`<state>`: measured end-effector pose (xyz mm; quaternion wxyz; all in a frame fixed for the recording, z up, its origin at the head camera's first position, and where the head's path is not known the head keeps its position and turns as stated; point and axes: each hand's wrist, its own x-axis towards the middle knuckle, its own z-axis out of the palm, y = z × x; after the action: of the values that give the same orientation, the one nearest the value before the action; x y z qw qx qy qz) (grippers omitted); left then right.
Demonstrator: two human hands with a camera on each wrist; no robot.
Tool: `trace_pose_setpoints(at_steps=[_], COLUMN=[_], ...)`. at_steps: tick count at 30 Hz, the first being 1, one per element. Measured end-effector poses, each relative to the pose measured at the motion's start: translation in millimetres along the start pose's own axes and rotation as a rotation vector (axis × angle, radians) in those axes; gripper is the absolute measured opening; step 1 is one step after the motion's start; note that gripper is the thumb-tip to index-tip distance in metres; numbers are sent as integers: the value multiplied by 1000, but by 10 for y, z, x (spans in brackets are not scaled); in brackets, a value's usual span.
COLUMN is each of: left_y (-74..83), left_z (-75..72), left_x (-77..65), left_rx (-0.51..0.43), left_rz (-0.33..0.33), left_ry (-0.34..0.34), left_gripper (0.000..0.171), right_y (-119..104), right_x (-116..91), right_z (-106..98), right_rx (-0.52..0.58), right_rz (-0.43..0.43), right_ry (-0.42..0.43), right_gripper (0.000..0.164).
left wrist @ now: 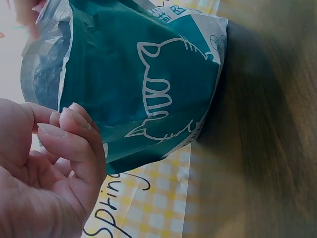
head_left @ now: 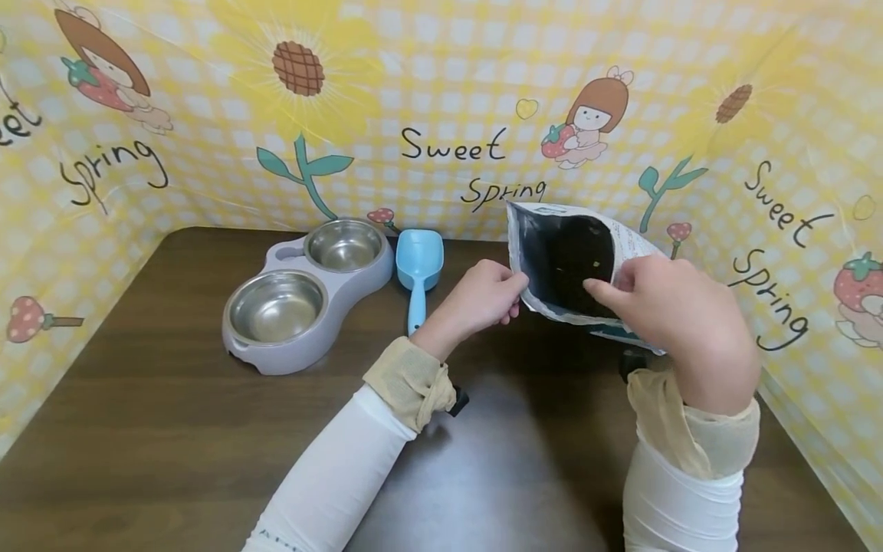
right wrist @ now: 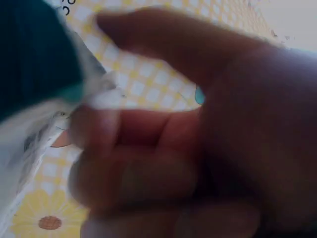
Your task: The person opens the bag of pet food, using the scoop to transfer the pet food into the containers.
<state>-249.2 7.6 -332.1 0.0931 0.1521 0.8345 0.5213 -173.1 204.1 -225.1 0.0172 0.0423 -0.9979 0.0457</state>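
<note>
A pet food bag (head_left: 572, 264) stands upright at the back right, its top spread wide and dark inside. Its teal side (left wrist: 119, 84) bears a white outline of a cat. My left hand (head_left: 486, 295) pinches the left corner of the bag's rim between thumb and fingers; the left wrist view shows that hand (left wrist: 54, 158) at the edge. At the right side of the opening is my right hand (head_left: 679, 314), thumb stretched out over the mouth. In the right wrist view the right hand (right wrist: 163, 129) is blurred, its thumb apart from the fingers, which are beside the bag.
A grey double pet bowl (head_left: 331, 314) with two steel dishes stands at the back left of the dark wooden table (head_left: 172, 429). Beside it lies a light blue scoop (head_left: 419, 268), handle toward me. A yellow checked cloth (head_left: 455, 69) walls the table behind and at both sides.
</note>
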Motion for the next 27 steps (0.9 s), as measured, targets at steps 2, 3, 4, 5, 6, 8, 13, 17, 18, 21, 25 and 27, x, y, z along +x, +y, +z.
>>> trace_pose_setpoints(at_steps=[2, 3, 4, 5, 6, 8, 13, 17, 18, 21, 25, 27], left_y=[-10, -15, -19, -18, -17, -15, -49, -115, -132, -197, -291, -342], left_z=[-22, -26, -27, -28, -28, -22, -27, -27, -31, -45, -55, -57], left_x=[-9, -12, -15, -19, -19, -10, 71, 158, 172, 198, 184, 161], left_rx=[6, 1, -1, -10, -16, -38, -20, -7, 2, 23, -2, -44], left_rz=[-3, -7, -9, -12, -13, -23, -3, 53, 68, 100, 126, 140], left_ry=[-2, -7, -11, -20, -27, -28, 46, 190, 236, 368, 497, 559], left_gripper=[40, 40, 40, 39, 38, 39, 43, 41, 42, 45, 43, 41], right_y=[-44, -56, -61, -57, -47, -17, 55, 56, 40, -24, -102, -140], right_x=[0, 3, 8, 16, 25, 41, 121, 255, 308, 498, 708, 775], right_z=[10, 16, 22, 27, 30, 24, 31, 117, 154, 287, 462, 531], right_rx=[-13, -21, -28, -33, -35, -37, -21, -7, -6, 15, 73, 115], right_rz=[0, 0, -3, -12, -13, -16, -82, -132, -146, -193, -239, -270], right_ry=[-2, 10, 26, 48, 57, 72, 118, 273, 319, 439, 535, 566], right_gripper=[47, 45, 42, 41, 41, 42, 41, 39, 38, 38, 39, 40])
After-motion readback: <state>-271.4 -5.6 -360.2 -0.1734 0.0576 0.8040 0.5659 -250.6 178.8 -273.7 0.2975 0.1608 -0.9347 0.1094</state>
